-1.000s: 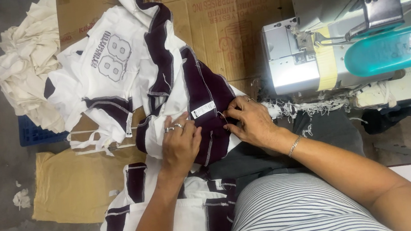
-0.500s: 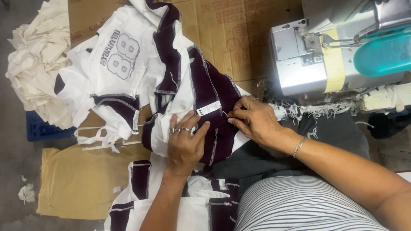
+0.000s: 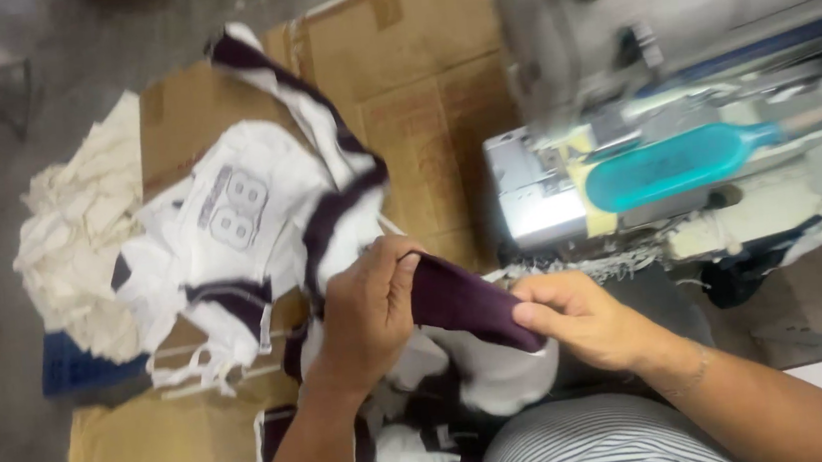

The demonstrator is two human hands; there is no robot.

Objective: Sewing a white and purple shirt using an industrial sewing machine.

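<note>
While left hand [image 3: 370, 310] and right hand [image 3: 580, 320] each pinch the dark purple knit fabric band [image 3: 463, 301], grey industrial sewing machine [image 3: 658, 87] sits at two o'clock.

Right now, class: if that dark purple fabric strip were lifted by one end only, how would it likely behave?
The dark purple fabric strip would probably droop, since it already bends between the left hand and right hand. It looks light and thin. It seems unlikely to slip, as pinched fingers alone hold it.

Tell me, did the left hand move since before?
Yes. The left hand lifted off the flat garment, pulling the purple fabric up, closer to the sewing machine.
</note>
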